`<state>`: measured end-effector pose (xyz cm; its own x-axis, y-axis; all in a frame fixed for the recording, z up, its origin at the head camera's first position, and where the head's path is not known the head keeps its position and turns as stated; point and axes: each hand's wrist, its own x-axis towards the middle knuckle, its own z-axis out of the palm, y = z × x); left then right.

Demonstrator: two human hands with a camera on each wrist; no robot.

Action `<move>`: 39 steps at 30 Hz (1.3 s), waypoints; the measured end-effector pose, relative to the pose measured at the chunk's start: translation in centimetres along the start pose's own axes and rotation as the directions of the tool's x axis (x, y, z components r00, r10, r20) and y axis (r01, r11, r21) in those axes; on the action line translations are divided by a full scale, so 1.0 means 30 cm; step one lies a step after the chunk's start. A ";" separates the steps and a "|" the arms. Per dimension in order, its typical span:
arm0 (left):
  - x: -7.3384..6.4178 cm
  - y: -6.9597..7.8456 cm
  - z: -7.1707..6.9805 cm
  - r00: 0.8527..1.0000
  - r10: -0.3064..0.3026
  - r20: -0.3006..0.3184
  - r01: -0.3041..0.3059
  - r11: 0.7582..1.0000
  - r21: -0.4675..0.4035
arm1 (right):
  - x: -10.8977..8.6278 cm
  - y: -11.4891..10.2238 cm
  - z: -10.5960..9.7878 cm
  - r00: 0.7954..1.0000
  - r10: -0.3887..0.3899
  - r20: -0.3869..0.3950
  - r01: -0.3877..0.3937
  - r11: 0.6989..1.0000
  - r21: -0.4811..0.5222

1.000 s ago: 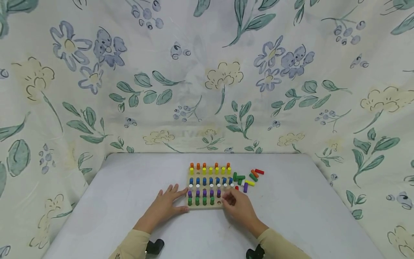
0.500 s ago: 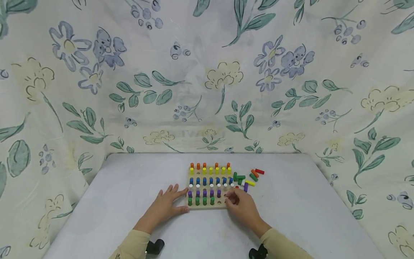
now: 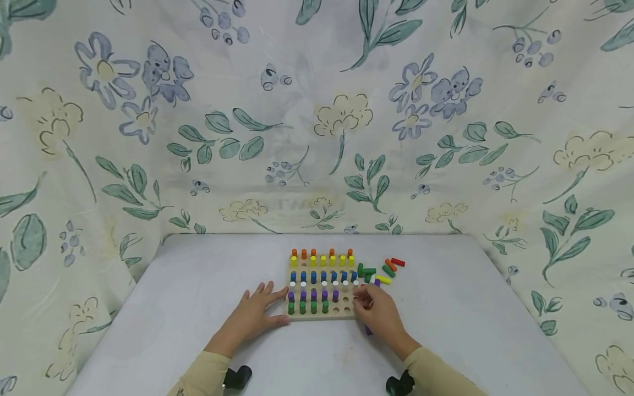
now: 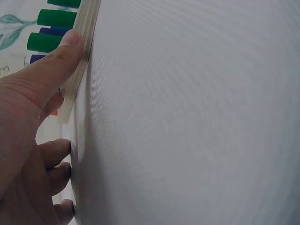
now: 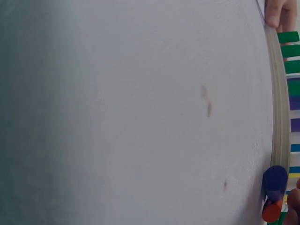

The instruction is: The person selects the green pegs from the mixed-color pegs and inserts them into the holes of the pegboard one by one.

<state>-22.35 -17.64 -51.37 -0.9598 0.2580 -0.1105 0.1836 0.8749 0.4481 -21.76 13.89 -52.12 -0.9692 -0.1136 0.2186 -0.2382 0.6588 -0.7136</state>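
A pale wooden pegboard [image 3: 321, 317] bears rows of coloured pegs. Orange and yellow rows are at the back, purple and green at the front. Beside its left edge spreads my left hand [image 3: 257, 307], its thumb pressing the board's edge in the left wrist view. My right hand [image 3: 378, 312] is at the front right corner, fingers bent towards the thumb; what lies between them is hidden. A purple peg [image 3: 369, 330] shows just below that hand. In the right wrist view a purple peg [image 5: 275, 182] and an orange-red peg [image 5: 272, 211] are near the fingers [image 5: 293, 202].
Loose pegs lie right of the board, among them a green peg [image 3: 388, 271], an orange peg [image 3: 390, 265], a red peg [image 3: 398, 262] and a yellow peg [image 3: 382, 280]. A white table [image 3: 446, 330] carries everything. Behind hangs a flowered cloth [image 3: 297, 110].
My right hand has slid to the right along the board's front rows, uncovering bare holes at that end. A purple peg now shows below it. My left hand has stayed put.
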 end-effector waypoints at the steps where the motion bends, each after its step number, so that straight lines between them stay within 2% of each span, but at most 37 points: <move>1: 0.000 0.000 0.000 1.000 0.000 0.000 0.000 1.000 0.000 | 0.001 0.003 -0.001 1.000 0.002 -0.003 -0.002 1.000 -0.005; 15: -0.006 0.001 -0.009 1.000 -0.004 0.003 0.005 1.000 -0.015 | 0.035 0.050 -0.019 0.997 0.071 -0.028 -0.073 0.995 -0.067; 21: -0.005 -0.003 -0.008 1.000 -0.003 0.004 0.003 1.000 -0.015 | 0.047 0.063 -0.028 0.994 0.102 -0.038 -0.104 0.993 -0.049; 31: -0.005 -0.001 -0.010 1.000 0.004 0.005 -0.004 1.000 -0.016 | 0.071 0.073 -0.036 0.994 0.084 -0.068 -0.090 0.992 -0.093; 39: -0.014 0.013 -0.011 1.000 -0.010 0.006 0.010 1.000 -0.020 | 0.087 0.074 -0.043 0.992 0.106 -0.065 -0.112 0.989 -0.100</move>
<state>-21.95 -17.53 -50.86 -0.9603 0.2519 -0.1199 0.1699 0.8689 0.4649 -24.74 15.99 -52.28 -0.9828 0.0055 0.1846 -0.1205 0.7387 -0.6632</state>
